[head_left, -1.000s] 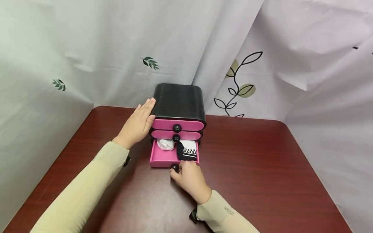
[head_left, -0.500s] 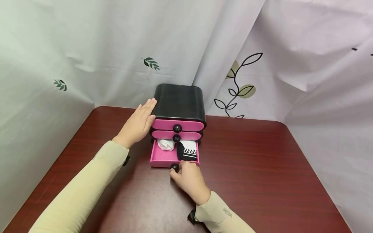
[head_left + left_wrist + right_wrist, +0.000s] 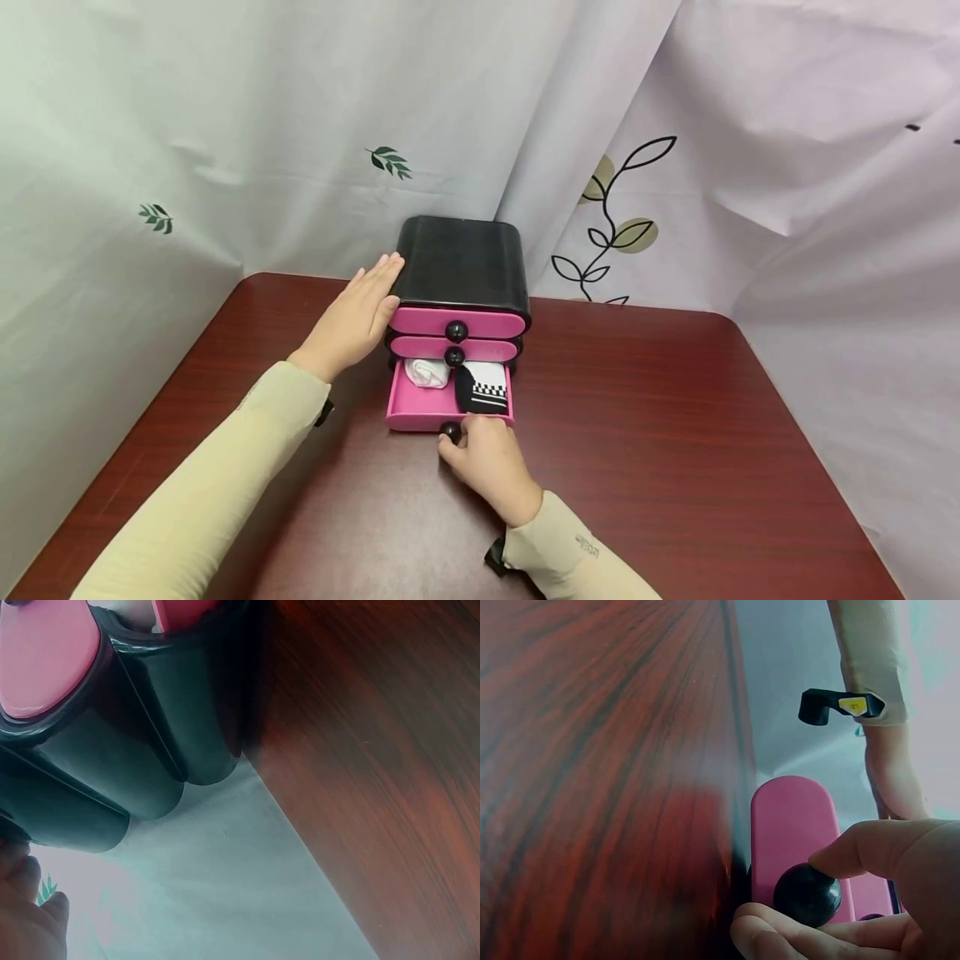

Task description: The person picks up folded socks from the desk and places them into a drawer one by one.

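A black drawer unit (image 3: 461, 260) with pink drawer fronts stands at the back middle of the table. Its bottom drawer (image 3: 420, 421) is pulled out; the two upper ones are closed. Inside lie a rolled white sock (image 3: 427, 373) at the left and a black-and-white sock (image 3: 483, 389) at the right. My left hand (image 3: 351, 321) rests against the unit's left side with straight fingers. Thumb and fingers of my right hand (image 3: 491, 462) pinch the round black knob (image 3: 808, 895) of the bottom drawer, as the right wrist view shows.
The dark red wooden table (image 3: 637, 450) spreads out on both sides of the unit. White curtain (image 3: 300, 100) with printed leaves hangs right behind the table's back edge and along its sides. A black wrist device (image 3: 840, 704) shows on the left sleeve.
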